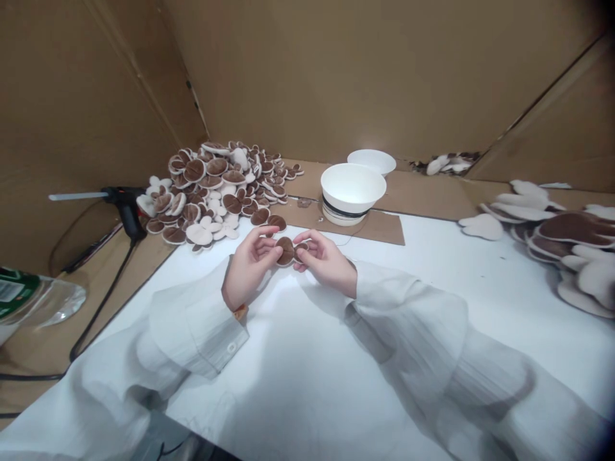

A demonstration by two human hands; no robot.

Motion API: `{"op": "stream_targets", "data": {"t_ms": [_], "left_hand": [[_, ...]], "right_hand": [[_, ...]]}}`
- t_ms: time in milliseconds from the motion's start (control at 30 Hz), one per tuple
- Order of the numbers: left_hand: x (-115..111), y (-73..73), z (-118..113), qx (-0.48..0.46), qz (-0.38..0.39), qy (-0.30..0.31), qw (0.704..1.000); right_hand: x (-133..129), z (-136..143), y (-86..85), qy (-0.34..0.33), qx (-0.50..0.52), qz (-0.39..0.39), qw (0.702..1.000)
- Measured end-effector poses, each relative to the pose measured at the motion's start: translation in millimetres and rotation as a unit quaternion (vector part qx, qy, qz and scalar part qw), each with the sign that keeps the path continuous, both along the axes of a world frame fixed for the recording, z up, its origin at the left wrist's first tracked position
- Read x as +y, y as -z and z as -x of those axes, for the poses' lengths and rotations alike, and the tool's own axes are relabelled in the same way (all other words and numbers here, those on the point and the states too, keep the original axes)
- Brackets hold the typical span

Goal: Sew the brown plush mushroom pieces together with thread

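Observation:
Between my two hands is a brown felt-like piece with pale edges and rounded lobes [285, 251]. My left hand [252, 262] pinches its larger left lobe between thumb and fingers. On the smaller right lobe, the thumb and fingers of my right hand [327, 261] are closed. The piece is held just above the white table surface [307, 358]. Close beyond my left hand, a heap of similar brown and cream lobed pieces [216, 186] spreads out, with a few single ones at its near edge. My fingers cover part of the held piece.
White bowls [353, 186] stand at the back on a cardboard strip [389, 229]. To the left are a glue gun [127, 211] with a black cord and a clear bottle [52, 298] with a green label. Larger brown and cream pieces [571, 234] lie at right. Cardboard walls [307, 77] enclose the table.

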State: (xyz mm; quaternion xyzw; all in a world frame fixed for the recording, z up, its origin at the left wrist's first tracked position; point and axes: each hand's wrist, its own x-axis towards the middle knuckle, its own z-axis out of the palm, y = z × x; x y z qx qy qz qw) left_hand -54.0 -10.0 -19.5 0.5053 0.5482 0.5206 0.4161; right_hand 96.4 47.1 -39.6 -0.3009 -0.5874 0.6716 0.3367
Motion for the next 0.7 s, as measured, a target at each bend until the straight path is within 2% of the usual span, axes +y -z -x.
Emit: {"op": "stream_targets", "data": {"t_ms": [167,433,700], "left_hand": [[2.5,1.2,0.5,-0.021,0.013,-0.041,0.999],[1.2,2.0,0.5,-0.021,-0.002,0.006,1.000],[-1.6,-4.0,-3.1,-0.004,0.004,-0.016,1.000]], "right_hand": [[-1.4,0.5,2.1,-0.008,-0.018,-0.055,0.998],[-1.7,-0.4,3.7,0.025,-0.055,-0.108,0.992],[-1.6,-1.7,8.0,0.039,-0.108,-0.222,0.968]]}}
